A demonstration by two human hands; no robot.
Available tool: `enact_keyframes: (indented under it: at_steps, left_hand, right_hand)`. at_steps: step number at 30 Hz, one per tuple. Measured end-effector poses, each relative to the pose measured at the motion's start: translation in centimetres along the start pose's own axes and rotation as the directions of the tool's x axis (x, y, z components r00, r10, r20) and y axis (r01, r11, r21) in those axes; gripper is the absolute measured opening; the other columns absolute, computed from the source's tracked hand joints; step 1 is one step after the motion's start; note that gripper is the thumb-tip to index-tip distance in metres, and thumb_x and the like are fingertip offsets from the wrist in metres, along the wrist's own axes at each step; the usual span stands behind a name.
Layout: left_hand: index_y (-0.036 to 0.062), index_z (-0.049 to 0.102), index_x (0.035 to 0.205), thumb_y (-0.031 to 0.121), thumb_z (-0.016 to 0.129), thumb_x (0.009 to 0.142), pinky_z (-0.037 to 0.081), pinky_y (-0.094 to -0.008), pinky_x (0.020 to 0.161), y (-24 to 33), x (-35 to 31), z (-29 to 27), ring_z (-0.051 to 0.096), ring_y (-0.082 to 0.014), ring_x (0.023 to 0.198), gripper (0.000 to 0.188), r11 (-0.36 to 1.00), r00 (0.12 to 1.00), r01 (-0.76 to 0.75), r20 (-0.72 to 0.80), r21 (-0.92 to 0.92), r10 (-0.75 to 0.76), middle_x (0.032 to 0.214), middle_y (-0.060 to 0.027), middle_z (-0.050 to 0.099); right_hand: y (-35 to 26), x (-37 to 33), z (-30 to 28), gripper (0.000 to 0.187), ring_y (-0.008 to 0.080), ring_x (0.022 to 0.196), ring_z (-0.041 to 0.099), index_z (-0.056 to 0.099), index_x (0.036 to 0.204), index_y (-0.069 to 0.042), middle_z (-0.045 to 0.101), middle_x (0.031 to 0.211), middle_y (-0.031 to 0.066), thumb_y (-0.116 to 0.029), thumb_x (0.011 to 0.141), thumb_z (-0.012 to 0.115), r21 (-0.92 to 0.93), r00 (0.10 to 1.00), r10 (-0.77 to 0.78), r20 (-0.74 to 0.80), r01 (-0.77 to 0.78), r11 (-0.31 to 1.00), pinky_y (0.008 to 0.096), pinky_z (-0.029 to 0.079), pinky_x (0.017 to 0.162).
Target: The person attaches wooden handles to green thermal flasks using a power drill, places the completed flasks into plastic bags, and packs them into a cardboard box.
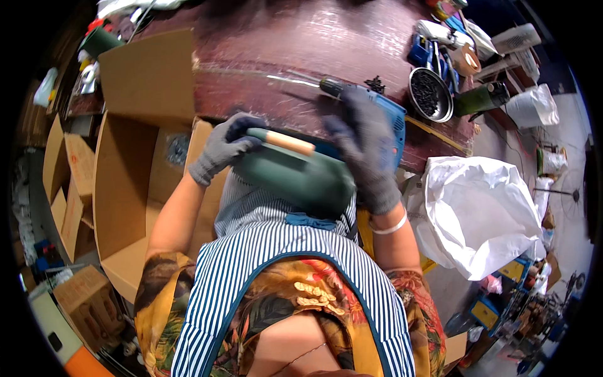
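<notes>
My left hand point(227, 146), in a grey glove with dark fingertips, is closed on the left end of a dark green, rounded, hollow-looking piece point(295, 179) with a light wooden grip point(289, 141). This piece is tilted over my lap and blurred at its right end, so its exact kind cannot be told. My right hand point(367, 147), gloved too and smeared by motion, is raised just right of it with thumb and fingers apart. Behind that hand a blue power drill point(391, 113) with a long thin bit lies at the table edge, partly hidden; I cannot tell whether they touch.
The dark red table point(264, 44) spans the far side. A metal pan of dark screws point(430, 94) stands on its right, beside a dark green cylinder point(477, 99). An open cardboard box point(129, 182) is at my left, a white sack point(480, 210) at my right.
</notes>
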State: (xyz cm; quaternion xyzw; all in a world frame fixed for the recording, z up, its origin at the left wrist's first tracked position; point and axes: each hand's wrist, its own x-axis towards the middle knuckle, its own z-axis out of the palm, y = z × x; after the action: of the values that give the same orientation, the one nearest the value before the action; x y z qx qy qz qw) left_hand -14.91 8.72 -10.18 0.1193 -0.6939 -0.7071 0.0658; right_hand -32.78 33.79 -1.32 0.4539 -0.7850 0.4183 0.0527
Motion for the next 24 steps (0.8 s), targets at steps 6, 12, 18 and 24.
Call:
enact_keyframes:
  at_steps: [6, 12, 18, 24]
  left_hand:
    - [0.0093, 0.071, 0.118, 0.022, 0.069, 0.083, 0.041, -0.0446, 0.107, 0.4, 4.2, -1.6, 0.052, -0.0321, 0.122, 0.037, 0.463, 0.972, -0.12, 0.008, 0.878, 0.236, 0.119, -0.0117, 0.064]
    - [0.006, 0.065, 0.126, 0.017, 0.072, 0.088, 0.048, -0.0378, 0.102, 5.6, 11.5, -2.1, 0.062, -0.0254, 0.118, 0.04, 0.678, 0.994, -0.11, 0.073, 0.727, 0.082, 0.126, -0.0125, 0.066]
    - [0.0075, 0.066, 0.125, 0.035, 0.067, 0.095, 0.052, -0.038, 0.094, 5.5, 25.9, 10.4, 0.069, -0.0269, 0.104, 0.041, 0.571, 0.958, -0.284, 0.252, 0.77, 0.136, 0.113, -0.0126, 0.072]
    - [0.0124, 0.067, 0.114, 0.047, 0.067, 0.092, 0.052, -0.0469, 0.091, 2.9, 32.6, 18.5, 0.068, -0.0341, 0.105, 0.041, 0.251, 0.978, -0.038, 0.087, 0.967, -0.188, 0.113, -0.0132, 0.072]
  right_hand:
    - [10.6, -10.3, -3.7, 0.076, 0.0433, 0.116, 0.054, 0.045, 0.146, -0.002, 0.053, 0.134, 0.0257, -0.042, 0.087, 0.072, -0.59, 0.914, 0.394, -0.095, -0.371, 0.717, 0.0483, 0.045, 0.099]
    - [10.2, -13.2, -0.4, 0.093, 0.0413, 0.123, 0.05, 0.029, 0.157, -0.004, 0.049, 0.14, 0.0244, -0.042, 0.085, 0.074, -0.315, 0.91, 0.381, -0.166, -0.415, 0.854, 0.0508, 0.039, 0.105]
    - [10.5, -12.4, 1.1, 0.096, 0.0436, 0.127, 0.045, 0.028, 0.158, -0.004, 0.043, 0.143, 0.027, -0.039, 0.082, 0.077, -0.325, 0.864, 0.471, -0.18, -0.504, 0.801, 0.0538, 0.038, 0.106]
    - [10.5, -13.6, 0.3, 0.096, 0.0441, 0.129, 0.043, 0.031, 0.157, -0.007, 0.043, 0.141, 0.0257, -0.033, 0.078, 0.079, -0.222, 0.842, 0.518, -0.151, -0.539, 0.812, 0.0547, 0.037, 0.107]
